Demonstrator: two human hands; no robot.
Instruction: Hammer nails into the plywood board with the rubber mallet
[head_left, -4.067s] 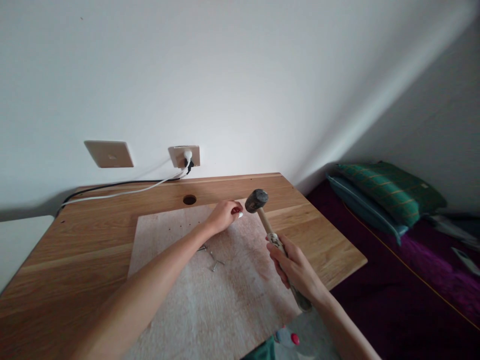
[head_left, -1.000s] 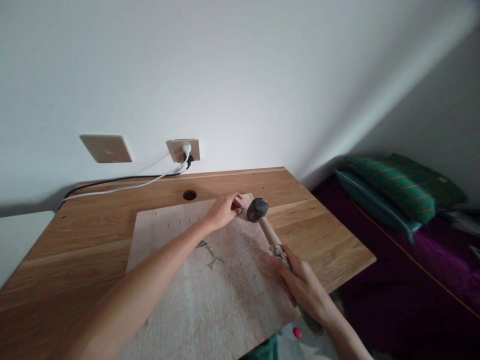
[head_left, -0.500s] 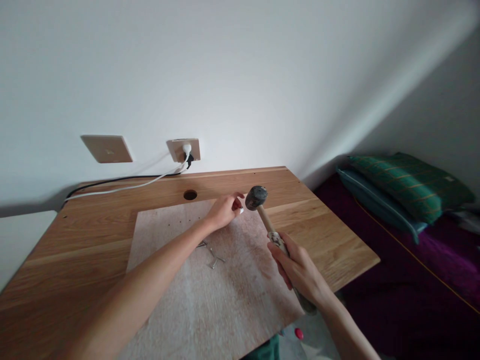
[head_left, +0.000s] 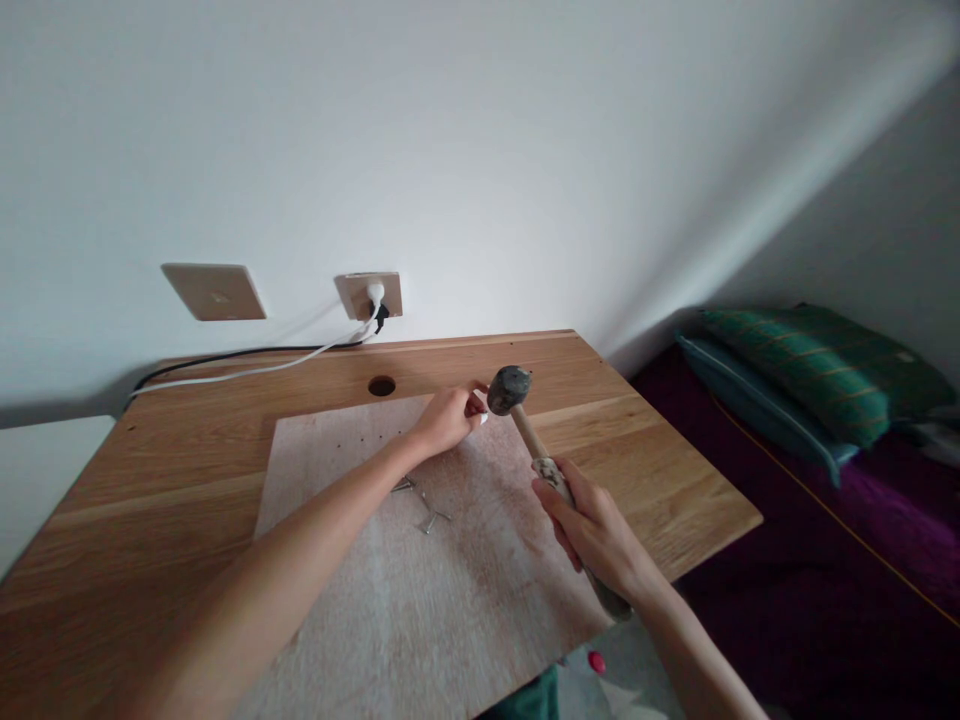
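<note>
The left hand (head_left: 448, 418) is stretched out over the pale plywood board (head_left: 420, 580), fingertips pinched on something too small to make out. The wooden-handled hammer with a grey metal head (head_left: 525, 420) is gripped in the closed right hand (head_left: 592, 535), head raised just beside those fingertips.

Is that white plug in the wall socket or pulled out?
In: the white plug sits in the wall socket, its white cable running down along the desk.
</note>
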